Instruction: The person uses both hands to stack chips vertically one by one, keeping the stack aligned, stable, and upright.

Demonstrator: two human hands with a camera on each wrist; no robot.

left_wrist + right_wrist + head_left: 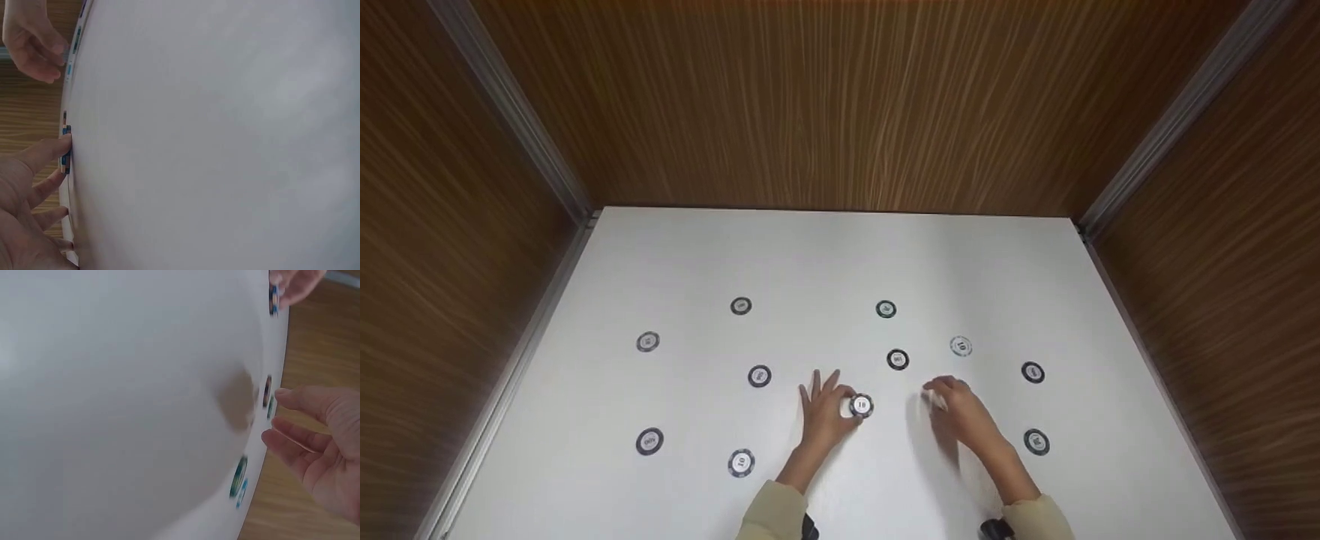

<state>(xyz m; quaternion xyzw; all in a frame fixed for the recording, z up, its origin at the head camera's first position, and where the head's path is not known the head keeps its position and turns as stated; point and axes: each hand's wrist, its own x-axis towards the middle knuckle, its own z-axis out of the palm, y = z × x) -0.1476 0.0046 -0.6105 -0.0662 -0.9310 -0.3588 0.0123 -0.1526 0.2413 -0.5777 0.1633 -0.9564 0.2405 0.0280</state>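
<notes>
My left hand (823,421) pinches a dark-edged poker chip marked 10 (862,406) between thumb and forefinger, its other fingers spread. Seen edge-on in the left wrist view, the held piece (66,149) looks like more than one chip together, at the tabletop. To the right, my right hand (966,414) hovers over the table and casts a shadow. Its fingers (289,447) are loosely bent, with a gap to the thumb and nothing between them. Beyond it lie a black-edged chip (898,359) and a pale chip (961,346).
Several more chips lie flat and apart on the white table (810,255), among them a green-edged chip (886,309) at the back, a chip (741,463) at front left and another chip (1036,442) at right. Wood-grain panels (840,105) enclose the back and sides.
</notes>
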